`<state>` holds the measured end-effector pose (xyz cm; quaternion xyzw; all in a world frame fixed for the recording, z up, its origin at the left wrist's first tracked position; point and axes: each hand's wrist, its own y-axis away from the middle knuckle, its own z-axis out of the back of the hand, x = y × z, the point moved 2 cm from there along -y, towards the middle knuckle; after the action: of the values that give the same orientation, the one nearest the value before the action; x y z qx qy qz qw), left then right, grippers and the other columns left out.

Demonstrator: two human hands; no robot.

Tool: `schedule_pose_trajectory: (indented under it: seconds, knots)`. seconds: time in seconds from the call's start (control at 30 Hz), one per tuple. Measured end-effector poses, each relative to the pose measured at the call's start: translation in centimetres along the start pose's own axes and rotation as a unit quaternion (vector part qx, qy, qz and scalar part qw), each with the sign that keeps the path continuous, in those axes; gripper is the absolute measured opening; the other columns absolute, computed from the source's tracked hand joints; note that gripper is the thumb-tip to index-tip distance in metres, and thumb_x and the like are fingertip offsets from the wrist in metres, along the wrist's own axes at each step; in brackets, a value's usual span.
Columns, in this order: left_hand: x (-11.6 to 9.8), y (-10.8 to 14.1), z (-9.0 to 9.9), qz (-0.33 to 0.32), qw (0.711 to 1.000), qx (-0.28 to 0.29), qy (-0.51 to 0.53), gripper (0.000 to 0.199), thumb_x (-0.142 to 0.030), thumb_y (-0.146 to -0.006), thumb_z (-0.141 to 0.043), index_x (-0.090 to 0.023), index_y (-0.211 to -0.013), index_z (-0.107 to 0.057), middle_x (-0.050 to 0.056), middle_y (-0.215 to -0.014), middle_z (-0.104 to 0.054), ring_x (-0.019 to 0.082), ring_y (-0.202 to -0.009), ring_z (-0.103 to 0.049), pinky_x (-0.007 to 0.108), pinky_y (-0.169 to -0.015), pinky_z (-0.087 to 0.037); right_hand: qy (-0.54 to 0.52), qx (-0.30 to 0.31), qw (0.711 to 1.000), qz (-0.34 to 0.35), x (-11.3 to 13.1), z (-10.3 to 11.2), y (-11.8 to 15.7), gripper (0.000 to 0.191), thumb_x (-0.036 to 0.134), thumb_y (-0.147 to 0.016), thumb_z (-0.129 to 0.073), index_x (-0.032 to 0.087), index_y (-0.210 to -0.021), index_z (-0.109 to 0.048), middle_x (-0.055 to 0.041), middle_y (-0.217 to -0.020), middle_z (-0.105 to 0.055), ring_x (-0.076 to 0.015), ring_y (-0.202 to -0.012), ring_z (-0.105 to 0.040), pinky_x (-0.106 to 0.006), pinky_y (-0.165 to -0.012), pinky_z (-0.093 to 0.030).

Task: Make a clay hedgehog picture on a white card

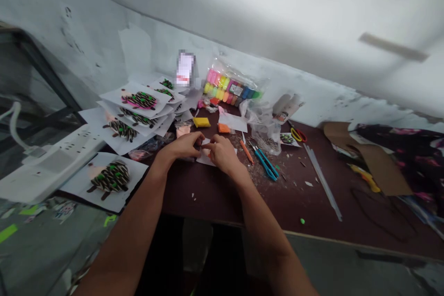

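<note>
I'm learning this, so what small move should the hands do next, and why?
Maybe the right hand should pinch off a little orange clay. That lump sits on the table just beyond the fingers, so it looks easy to reach, while the left hand stays close by over the white paper.

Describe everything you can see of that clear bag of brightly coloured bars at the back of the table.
The clear plastic bag holds rows of small rounded bars in neon pink, yellow, orange, blue and green, possibly modelling clay, with a small dark label near the middle. Its plastic looks thin and crinkled. It sits tilted against the white wall, at the back edge of the dark maroon tabletop.
</note>
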<state>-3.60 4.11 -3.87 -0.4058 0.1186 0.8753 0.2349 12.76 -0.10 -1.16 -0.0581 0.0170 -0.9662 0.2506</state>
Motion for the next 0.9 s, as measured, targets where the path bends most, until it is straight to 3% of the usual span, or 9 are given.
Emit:
schedule_pose_trajectory:
  seconds: [0.17, 0.37, 0.63, 0.77, 0.9]
  knots:
    - [-0.1, 0.1, 0.1, 0.000, 1.000, -0.001, 0.006, 0.046, -0.022, -0.055, -0.065, -0.020, -0.101, -0.058, 0.004, -0.097, -0.066, 0.024, -0.094, -0.063, 0.033, -0.080, -0.051, -0.002, 0.009, 1.000, 0.002, 0.1, 0.0, 0.0, 0.034, 0.017, -0.095, -0.052, 0.030, -0.119, -0.073, -0.0103, -0.110, -0.061, -0.0227, -0.100, -0.055, -0.035, -0.086, -0.040]
    - [-0.2, 0.1, 0.1, 0.006, 1.000, 0.000, -0.002, 0.044, -0.022, -0.055, -0.064, -0.020, -0.098, -0.059, 0.003, -0.094, -0.066, 0.024, -0.090, -0.064, 0.032, -0.077, -0.051, -0.034, -0.030, 0.999, -0.020, 0.0, 0.6, 0.0, 0.041, 0.010, -0.092, -0.050, 0.027, -0.121, -0.073, -0.0086, -0.107, -0.063, -0.0204, -0.099, -0.056, -0.032, -0.087, -0.040]
    - [-0.5, 0.1, 0.2, 0.006, 1.000, 0.001, -0.017, 0.044, -0.021, -0.055, -0.065, -0.019, -0.098, -0.060, 0.004, -0.095, -0.066, 0.024, -0.091, -0.063, 0.032, -0.079, -0.050, -0.019, -0.006, 1.000, -0.009, 0.1, 0.1, 0.1, 0.037, 0.014, -0.092, -0.052, 0.028, -0.116, -0.075, -0.0095, -0.107, -0.064, -0.0221, -0.099, -0.057, -0.034, -0.086, -0.041]
    - [-0.6, 0.2, 0.3, 0.010, 1.000, 0.003, -0.024, 0.041, -0.024, -0.055, -0.065, -0.019, -0.095, -0.061, 0.003, -0.092, -0.067, 0.023, -0.085, -0.063, 0.031, -0.073, -0.049, -0.053, -0.062, 0.995, -0.054, -0.4, 0.6, 0.0, 0.045, 0.007, -0.089, -0.047, 0.024, -0.124, -0.071, -0.0095, -0.107, -0.065, -0.0207, -0.098, -0.058, -0.032, -0.087, -0.042]
    - [-1.0, 0.2, 0.5, 0.013, 0.998, -0.056, 0.023, 0.034, -0.032, -0.063, -0.066, -0.019, -0.094, -0.064, 0.004, -0.087, -0.069, 0.022, -0.082, -0.064, 0.031, -0.072, -0.049, -0.084, -0.147, 0.979, -0.114, -1.8, 1.4, 0.3, 0.043, 0.006, -0.088, -0.045, 0.018, -0.117, -0.073, -0.0101, -0.104, -0.066, -0.0206, -0.096, -0.059, -0.031, -0.087, -0.044]
